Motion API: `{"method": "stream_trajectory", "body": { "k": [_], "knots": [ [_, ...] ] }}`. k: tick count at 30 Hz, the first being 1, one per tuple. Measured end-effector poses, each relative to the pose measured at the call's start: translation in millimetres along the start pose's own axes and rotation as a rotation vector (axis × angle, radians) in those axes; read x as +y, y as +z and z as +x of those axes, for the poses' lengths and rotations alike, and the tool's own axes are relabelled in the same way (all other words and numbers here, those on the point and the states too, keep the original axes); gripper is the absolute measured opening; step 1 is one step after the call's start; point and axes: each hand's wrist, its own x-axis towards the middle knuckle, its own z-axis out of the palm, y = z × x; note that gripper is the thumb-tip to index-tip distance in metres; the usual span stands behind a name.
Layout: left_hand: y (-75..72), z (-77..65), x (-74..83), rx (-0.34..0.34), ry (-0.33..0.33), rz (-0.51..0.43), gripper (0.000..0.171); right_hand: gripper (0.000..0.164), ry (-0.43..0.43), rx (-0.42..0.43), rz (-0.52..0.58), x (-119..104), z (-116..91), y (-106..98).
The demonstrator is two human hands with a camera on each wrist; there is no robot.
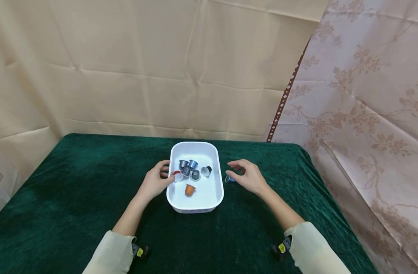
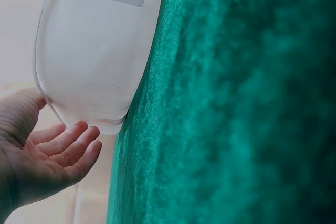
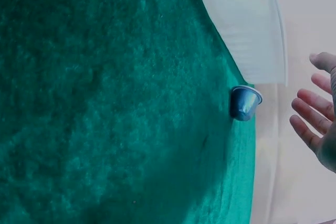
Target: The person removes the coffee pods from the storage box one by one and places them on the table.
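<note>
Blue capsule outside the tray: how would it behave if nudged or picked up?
The blue capsule would likely roll, perhaps curving, since it lies on its tapered side. The velvety green cloth may slow it. Being shiny and smooth-looking, it might feel slippery.

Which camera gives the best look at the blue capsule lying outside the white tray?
The right wrist view: the blue capsule shows large and unobstructed there, on the green cloth. The head view shows it small, partly covered by the right hand. The left wrist view doesn't show it.
</note>
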Motion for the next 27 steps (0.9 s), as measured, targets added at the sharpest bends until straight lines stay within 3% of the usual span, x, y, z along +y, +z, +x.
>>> {"method": "stream_trajectory", "body": {
  "k": [27],
  "knots": [
    [0.1, -0.3, 1.8, 0.004, -0.010, 0.006, 0.063, 0.034, -0.051, -0.038, 0.023, -20, 8, 8]
  ]
}}
